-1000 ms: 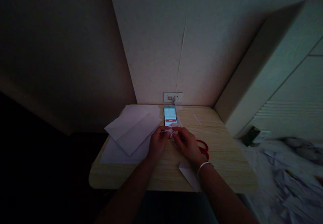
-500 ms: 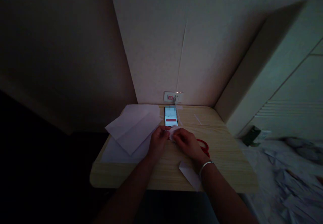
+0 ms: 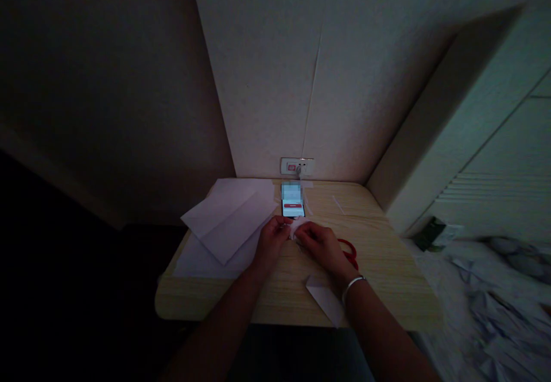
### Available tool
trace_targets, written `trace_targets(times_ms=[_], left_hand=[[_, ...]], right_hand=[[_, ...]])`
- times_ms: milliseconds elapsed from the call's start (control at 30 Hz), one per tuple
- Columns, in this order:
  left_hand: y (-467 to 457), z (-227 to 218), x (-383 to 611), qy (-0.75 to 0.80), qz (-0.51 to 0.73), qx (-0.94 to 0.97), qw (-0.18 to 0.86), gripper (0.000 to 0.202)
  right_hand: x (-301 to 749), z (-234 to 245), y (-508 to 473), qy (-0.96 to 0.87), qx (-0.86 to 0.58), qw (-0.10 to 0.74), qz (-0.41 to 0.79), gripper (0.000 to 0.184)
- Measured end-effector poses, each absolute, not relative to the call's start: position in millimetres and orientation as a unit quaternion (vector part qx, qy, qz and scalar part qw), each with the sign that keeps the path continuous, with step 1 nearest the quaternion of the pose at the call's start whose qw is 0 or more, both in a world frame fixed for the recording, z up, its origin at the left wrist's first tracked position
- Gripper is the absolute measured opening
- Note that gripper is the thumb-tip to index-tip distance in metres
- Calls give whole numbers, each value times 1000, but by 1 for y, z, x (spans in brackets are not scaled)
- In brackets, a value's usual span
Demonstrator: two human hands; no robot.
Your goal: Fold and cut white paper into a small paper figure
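Note:
A small folded piece of white paper [image 3: 298, 227] is pinched between my two hands just in front of a lit phone [image 3: 293, 204]. My left hand [image 3: 274, 237] grips the paper's left side with thumb and fingers. On its right side, the fingers of my right hand [image 3: 321, 244] are closed on it; a bracelet circles that wrist. Red-handled scissors [image 3: 348, 253] lie beside the right hand, partly hidden by it. Below, near the right forearm, rests a loose paper piece [image 3: 325, 299].
White paper sheets [image 3: 230, 221], one creased, cover the left of the wooden table [image 3: 387, 290]. Thin paper strips [image 3: 338, 205] lie toward the back. A wall socket [image 3: 297, 166] with a plug sits behind the phone. To the right is a bed [image 3: 465, 267] with rumpled cloth.
Both hands stay on the paper piece in nearly the same place, with slight finger movement; the paper looks a little turned. The whole view has shifted very slightly.

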State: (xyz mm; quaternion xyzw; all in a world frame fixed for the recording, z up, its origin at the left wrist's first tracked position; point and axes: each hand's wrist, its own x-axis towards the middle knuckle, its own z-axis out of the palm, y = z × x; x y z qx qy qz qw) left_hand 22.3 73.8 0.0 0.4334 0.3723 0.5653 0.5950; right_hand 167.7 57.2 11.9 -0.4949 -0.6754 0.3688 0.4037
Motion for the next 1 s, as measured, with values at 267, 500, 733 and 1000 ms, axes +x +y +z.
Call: trace_targets(times_ms=[267, 500, 733, 1000], left_hand=[[74, 4, 21, 391, 570, 433, 578, 14], [74, 4, 20, 398, 561, 458, 563, 12], [74, 6, 20, 395, 557, 469, 560, 11], [74, 6, 20, 407, 555, 472, 550, 11]], right_hand=[[168, 18, 54, -685, -489, 378, 386, 19], [166, 17, 54, -672, -492, 386, 397, 18], [166, 21, 54, -690, -509, 381, 345, 17], [165, 20, 53, -695, -518, 383, 319, 17]])
